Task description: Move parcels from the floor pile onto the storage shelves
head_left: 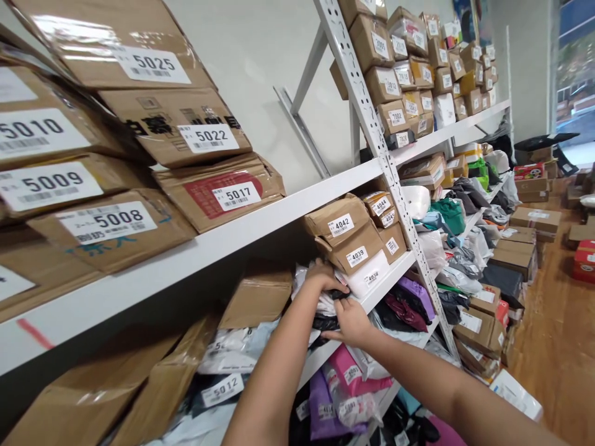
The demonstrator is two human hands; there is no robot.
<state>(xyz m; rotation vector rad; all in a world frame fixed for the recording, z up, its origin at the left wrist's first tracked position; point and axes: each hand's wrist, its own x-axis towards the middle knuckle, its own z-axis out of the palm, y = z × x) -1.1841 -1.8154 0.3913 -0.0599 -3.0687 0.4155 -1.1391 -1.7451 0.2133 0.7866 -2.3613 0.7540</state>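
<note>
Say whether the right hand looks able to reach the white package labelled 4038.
Probably yes: the right hand is close to the white package, whose labelled front is uncovered, though the carton labelled 4039 appears to rest on top.

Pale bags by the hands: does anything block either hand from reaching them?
Nothing visible does: the left hand lies over the pale bags, and the right hand is at their front edge. A white parcel labelled 4038 sits close beside them, not in between.

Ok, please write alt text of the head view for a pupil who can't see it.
A person's left hand and right hand touch bags on a white shelf, beside brown boxes with number labels. More parcels crowd other shelves.
</note>
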